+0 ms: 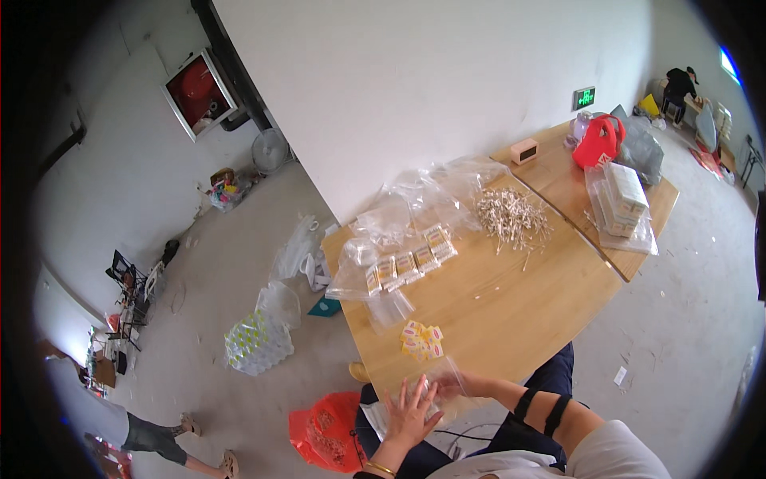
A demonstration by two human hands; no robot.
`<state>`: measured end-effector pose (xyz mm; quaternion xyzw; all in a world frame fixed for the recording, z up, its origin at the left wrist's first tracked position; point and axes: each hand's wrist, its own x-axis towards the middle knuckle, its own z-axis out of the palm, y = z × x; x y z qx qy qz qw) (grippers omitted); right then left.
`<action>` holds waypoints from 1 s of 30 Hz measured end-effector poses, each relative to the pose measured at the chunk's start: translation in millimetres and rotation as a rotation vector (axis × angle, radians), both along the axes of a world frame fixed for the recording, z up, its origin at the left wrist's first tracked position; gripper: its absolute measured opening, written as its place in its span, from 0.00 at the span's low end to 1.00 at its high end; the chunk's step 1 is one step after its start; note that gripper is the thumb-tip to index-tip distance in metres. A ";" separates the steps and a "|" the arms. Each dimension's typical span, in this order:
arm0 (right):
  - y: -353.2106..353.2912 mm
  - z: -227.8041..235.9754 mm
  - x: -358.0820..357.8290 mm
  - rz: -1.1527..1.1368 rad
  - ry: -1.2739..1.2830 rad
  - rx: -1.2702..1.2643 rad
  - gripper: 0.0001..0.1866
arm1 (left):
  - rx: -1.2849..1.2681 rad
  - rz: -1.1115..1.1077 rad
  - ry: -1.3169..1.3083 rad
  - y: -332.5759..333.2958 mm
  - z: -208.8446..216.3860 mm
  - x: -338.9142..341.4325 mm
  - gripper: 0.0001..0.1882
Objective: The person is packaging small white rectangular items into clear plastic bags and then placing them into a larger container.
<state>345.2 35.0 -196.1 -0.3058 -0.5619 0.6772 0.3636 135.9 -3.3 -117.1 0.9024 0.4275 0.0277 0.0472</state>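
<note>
Left hand spreads loose over clear bag; right hand at bag, grip unclear. Yellow-and-white cards lie just beyond.

A plain white wall spans the upper centre, bearing a green-lit rectangular sign at upper right. A silver-framed, red-backed cabinet is mounted upper left. The grey floor carries pale scraps at right. A light-brown wooden table occupies the centre.
</note>
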 end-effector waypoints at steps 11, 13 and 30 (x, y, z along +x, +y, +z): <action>133.0 30.8 37.9 -0.463 -0.718 0.047 0.15 | 0.077 0.075 0.042 2.5 -17.7 9.5 0.29; 175.6 48.8 7.4 -0.532 -0.651 0.140 0.17 | 0.016 0.096 -0.084 -0.3 -18.3 8.8 0.30; 278.7 24.4 -130.1 -0.983 -0.264 -0.359 0.20 | -0.209 0.151 -0.290 3.1 -14.6 8.6 0.30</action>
